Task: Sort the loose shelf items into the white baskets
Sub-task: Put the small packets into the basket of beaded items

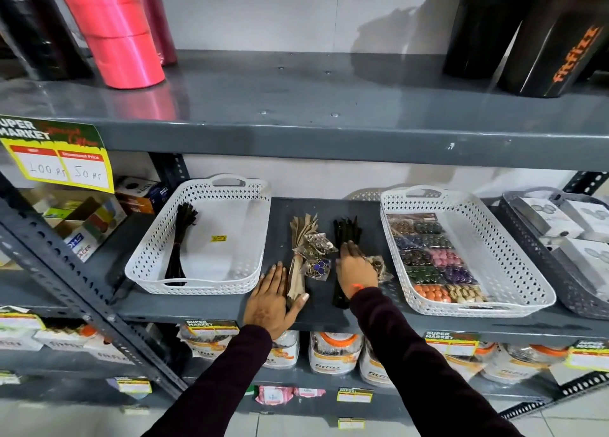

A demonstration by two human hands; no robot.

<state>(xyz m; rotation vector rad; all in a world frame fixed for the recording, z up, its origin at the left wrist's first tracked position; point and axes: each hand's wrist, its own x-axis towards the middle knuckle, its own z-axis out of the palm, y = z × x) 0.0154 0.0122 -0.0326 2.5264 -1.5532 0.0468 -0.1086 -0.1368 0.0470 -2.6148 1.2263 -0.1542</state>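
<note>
Left hand [268, 299], fingers spread flat, rests on the grey shelf [211, 308] with its thumb against the tan bundle [298, 258]; right hand [354, 265], also flat and gripping nothing, lies on the black bundle [344, 238]. Beyond, small bead packets [318, 255] lie between the bundles. Farther back, left white basket [201, 235] holds one black bundle, right white basket [461, 252] coloured bead packets.

We've got two white baskets on the grey shelf: the left basket [201, 235] holds one dark bundle [179, 243], the right basket [461, 252] rows of coloured buttons. Between them lie a tan bundle [298, 255], a black bundle [342, 238] and small packets [316, 252].
</note>
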